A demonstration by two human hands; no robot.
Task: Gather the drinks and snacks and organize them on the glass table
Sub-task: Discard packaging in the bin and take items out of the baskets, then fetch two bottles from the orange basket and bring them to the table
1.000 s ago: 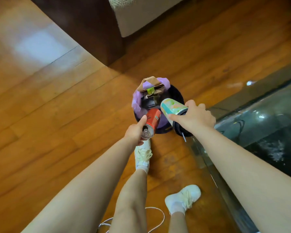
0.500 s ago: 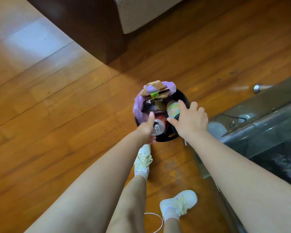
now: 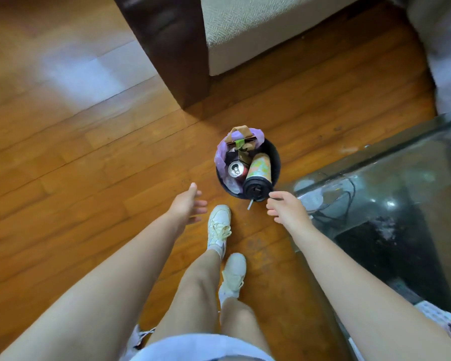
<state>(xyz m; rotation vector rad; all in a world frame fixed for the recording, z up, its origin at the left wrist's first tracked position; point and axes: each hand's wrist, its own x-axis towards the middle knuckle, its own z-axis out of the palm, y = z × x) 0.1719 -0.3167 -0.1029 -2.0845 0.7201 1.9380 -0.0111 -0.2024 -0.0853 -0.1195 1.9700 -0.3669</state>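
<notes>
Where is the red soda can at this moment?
The red soda can stands in the black bin on the floor, left of the colourful cup, beyond both empty hands.

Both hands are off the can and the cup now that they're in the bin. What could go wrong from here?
1. The tall cup leans with its black lid over the bin rim; it may tip out onto the floor or leak.
2. The right hand is close to the lid and could knock it.
3. The bin stands by the glass table edge.
</notes>
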